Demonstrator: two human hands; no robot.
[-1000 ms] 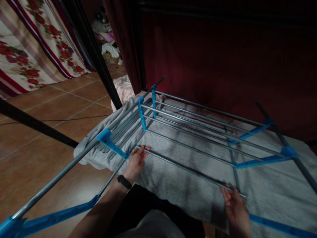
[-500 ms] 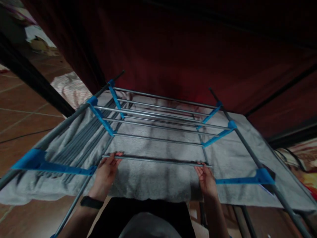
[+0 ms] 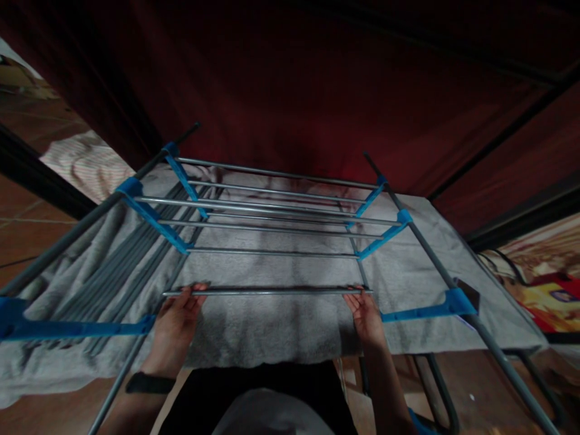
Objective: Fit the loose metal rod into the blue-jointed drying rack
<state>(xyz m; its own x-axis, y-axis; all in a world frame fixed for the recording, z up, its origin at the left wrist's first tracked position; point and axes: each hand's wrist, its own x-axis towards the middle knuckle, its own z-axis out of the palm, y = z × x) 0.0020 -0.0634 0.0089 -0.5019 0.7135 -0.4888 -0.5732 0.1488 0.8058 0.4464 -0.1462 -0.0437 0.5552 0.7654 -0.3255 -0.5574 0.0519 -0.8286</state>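
A grey metal rod lies level between my hands, above the cloth-covered table. My left hand grips it near its left end, and my right hand pinches it close to the right end. Around them stands a part-built rack of metal tubes, with several rungs joined across its far half by blue plastic brackets. Closer to me, a blue bracket on the left and a blue bracket on the right point inward, with the rod's two ends near them.
Several loose grey rods lie in a bundle on the grey cloth at the left. A dark red curtain hangs behind the table. A dark flat object sits by the right bracket.
The view has shifted, so the rack appears further left. The rod, still in both hands, now looks more level across the picture.
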